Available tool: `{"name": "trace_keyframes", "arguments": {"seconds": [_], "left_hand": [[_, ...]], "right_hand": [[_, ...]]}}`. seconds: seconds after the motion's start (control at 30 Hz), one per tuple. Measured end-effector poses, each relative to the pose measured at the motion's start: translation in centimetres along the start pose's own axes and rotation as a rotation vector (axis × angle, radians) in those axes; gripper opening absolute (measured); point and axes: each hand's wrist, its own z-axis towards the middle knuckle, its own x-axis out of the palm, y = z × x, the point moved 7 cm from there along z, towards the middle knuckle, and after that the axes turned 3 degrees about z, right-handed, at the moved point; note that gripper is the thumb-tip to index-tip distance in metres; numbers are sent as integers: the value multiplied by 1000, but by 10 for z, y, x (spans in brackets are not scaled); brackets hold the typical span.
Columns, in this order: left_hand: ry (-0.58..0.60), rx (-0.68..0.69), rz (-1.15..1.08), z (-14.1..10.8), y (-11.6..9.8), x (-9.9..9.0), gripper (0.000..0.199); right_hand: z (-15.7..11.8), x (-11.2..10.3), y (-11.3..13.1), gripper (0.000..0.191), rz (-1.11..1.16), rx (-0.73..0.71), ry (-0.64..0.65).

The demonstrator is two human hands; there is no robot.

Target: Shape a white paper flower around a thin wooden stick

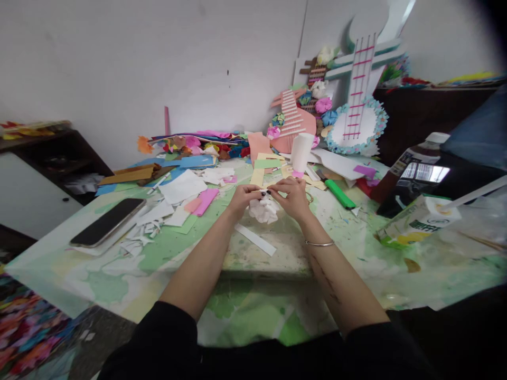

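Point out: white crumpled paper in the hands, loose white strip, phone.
white crumpled paper [264,210]: head view, middle of its ruffled lower part
white strip [256,239]: head view, middle of its flat upper face
phone [108,222]: head view, middle of its dark screen

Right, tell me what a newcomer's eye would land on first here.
Probably the big guitar-like cutout, pink-barred and ringed with blue at its base, standing at the back right. Next, at the centre, the left hand and right hand pinching a white ruffled piece. Then perhaps the bright green tool, lying to their right.
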Motion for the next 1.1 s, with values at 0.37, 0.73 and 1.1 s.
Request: {"name": "trace_keyframes", "arguments": {"seconds": [0.37, 0.73, 1.1], "left_hand": [[-25, 67, 57, 0, -6, 0, 26], [27, 117, 147, 0, -10, -1, 30], [-14, -25, 95, 0, -1, 0, 26]], "right_hand": [[0, 0, -1, 13, -29, 21, -15], [0, 9, -10, 23, -84, 93, 165], [1, 12, -17, 22, -24, 150, 197]]}}
